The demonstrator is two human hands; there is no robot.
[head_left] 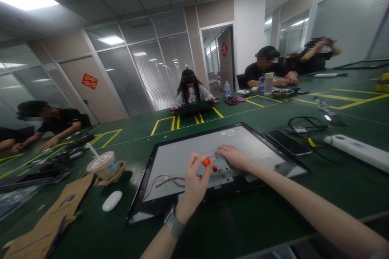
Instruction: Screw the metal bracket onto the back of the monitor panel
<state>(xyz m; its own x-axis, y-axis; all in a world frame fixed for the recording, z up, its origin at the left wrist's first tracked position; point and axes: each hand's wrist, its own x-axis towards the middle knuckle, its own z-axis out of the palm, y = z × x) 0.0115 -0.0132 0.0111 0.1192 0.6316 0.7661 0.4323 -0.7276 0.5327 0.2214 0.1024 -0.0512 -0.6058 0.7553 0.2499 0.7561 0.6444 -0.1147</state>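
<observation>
A display panel [182,151] with a black frame lies with its grey metal back up on the green table. My left hand [196,178], with a watch on the wrist, is closed over the panel's near middle part. Between its thumb and fingers is a small orange-and-black tool [209,164]; its exact kind is hard to make out. My right hand [232,156] lies just right of it, fingers stretched out on the grey back and holding nothing visible. Thin wires [170,180] run along the panel left of my left hand, near a metal bracket [223,176].
On the left are a lidded drink cup [103,166], a white oval case [112,201] and flattened cardboard [57,210]. To the right lie a phone [288,142], black cables [306,125] and a long white device [358,151]. Several people sit around the table.
</observation>
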